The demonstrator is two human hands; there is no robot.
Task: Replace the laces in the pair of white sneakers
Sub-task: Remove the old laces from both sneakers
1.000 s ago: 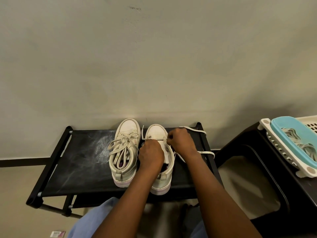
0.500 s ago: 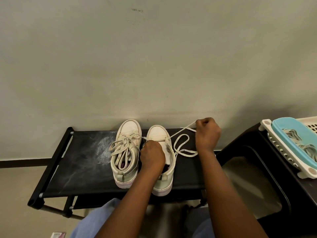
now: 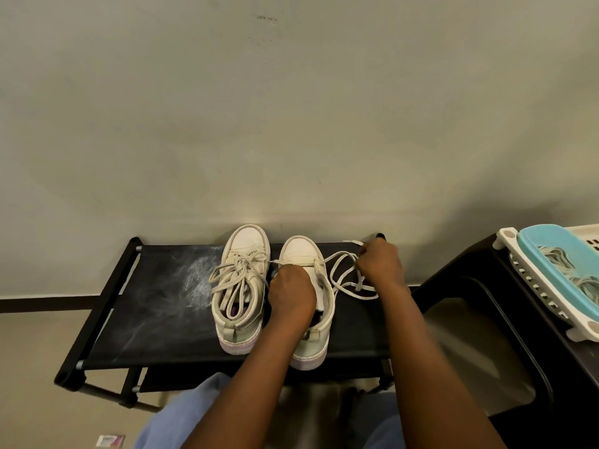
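- Right hand (image 3: 381, 265): fingers clenched round the lace (image 3: 337, 254); fingertips tucked out of sight, the lace tip pokes out past the fist.
- Left hand (image 3: 290, 293): knuckles bent over the throat of the right-hand sneaker (image 3: 303, 251); fingertips hidden beneath, cannot tell what they grasp, possibly the lace's other end.
- Lace runs from that sneaker's front eyelets to the right fist; slack loops lie on the black rack (image 3: 146, 303).
- Left-hand sneaker (image 3: 240, 286) stands just beside, fully laced, loose ends piled on top.
- Both sneakers stand on the rack, toes to the wall.
- White slotted basket (image 3: 518, 277), cut off at the frame edge, carries a blue tray (image 3: 531, 241) holding a tangle of pale laces (image 3: 557, 254).
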